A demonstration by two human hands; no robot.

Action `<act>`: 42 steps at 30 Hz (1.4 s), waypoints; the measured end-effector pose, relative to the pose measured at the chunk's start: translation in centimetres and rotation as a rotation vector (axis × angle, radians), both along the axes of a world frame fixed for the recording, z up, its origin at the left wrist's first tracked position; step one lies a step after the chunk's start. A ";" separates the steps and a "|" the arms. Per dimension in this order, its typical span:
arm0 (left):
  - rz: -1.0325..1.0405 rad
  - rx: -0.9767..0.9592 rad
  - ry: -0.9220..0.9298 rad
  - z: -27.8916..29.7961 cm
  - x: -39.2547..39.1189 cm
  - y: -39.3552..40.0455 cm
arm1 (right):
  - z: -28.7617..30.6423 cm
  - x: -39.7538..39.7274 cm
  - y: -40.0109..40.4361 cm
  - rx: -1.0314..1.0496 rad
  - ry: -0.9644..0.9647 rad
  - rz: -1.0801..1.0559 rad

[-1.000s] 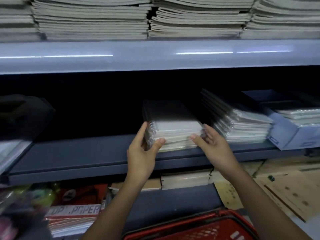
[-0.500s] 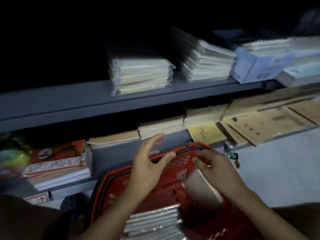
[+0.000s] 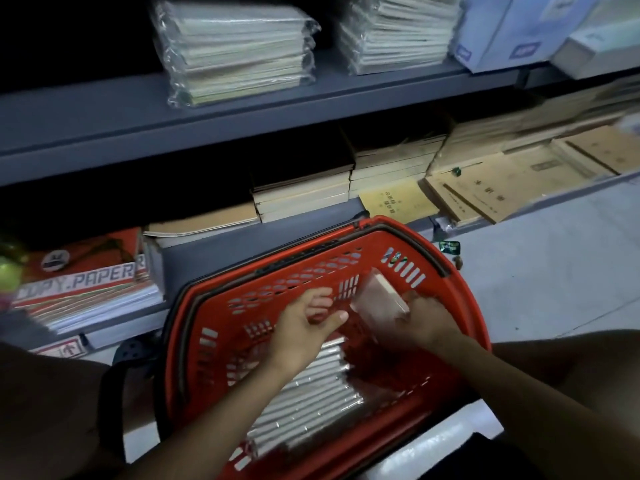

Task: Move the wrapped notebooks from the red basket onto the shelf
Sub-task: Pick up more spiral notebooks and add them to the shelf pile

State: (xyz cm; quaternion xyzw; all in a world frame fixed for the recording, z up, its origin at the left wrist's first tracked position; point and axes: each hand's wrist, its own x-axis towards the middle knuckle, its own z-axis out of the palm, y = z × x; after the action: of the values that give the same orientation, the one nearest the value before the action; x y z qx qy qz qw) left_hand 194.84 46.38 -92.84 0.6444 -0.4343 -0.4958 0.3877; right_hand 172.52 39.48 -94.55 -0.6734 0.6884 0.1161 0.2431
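The red basket point(image 3: 460, 306) stands on the floor below the shelves. Wrapped notebooks point(image 3: 311, 393) lie in a row inside it, their spines glinting. My right hand point(image 3: 426, 327) is inside the basket and grips a blurred, tilted wrapped notebook point(image 3: 377, 303) by its right edge. My left hand point(image 3: 304, 323) hovers over the basket just left of that notebook, fingers loosely spread and holding nothing. On the grey shelf point(image 3: 104, 112) above sits a stack of wrapped notebooks point(image 3: 235, 50), with a second stack point(image 3: 394, 32) to its right.
Blue-white boxes point(image 3: 498, 29) stand on the shelf at the right. The lower shelf holds brown-covered books point(image 3: 304, 195), flat envelopes point(image 3: 485, 192) and copy paper packs point(image 3: 79, 289) at the left. Grey floor point(image 3: 554, 271) lies to the basket's right.
Both hands left the stack on the shelf and came down into the basket. My view dropped with them. The right hand has taken hold of a wrapped notebook.
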 end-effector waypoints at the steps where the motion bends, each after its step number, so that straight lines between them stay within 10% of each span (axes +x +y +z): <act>1: -0.005 0.007 0.001 0.0 0.0 0.0 | -0.1 0.1 0.2 0.026 0.031 0.025; 10: -0.052 0.109 0.156 1.1 1.1 -0.3 | 2.6 1.6 0.7 -0.178 -0.055 0.140; 27: 0.281 -0.294 0.066 12.6 3.1 -1.9 | 21.5 2.4 6.3 -0.264 -1.437 -0.828; 36: 0.132 -0.392 0.703 20.0 1.2 -0.8 | 22.4 12.0 7.7 -0.155 -2.048 -0.836; 42: 0.392 -0.373 0.715 21.7 4.5 -1.5 | 23.1 13.6 7.3 -0.199 -1.890 -0.642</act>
State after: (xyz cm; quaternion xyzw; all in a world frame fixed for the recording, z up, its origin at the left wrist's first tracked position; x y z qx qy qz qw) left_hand 199.32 44.87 -71.09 0.4219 -0.2246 -0.5178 0.7096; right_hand 186.16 46.73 -71.49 -0.2888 0.3685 -0.5957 0.6527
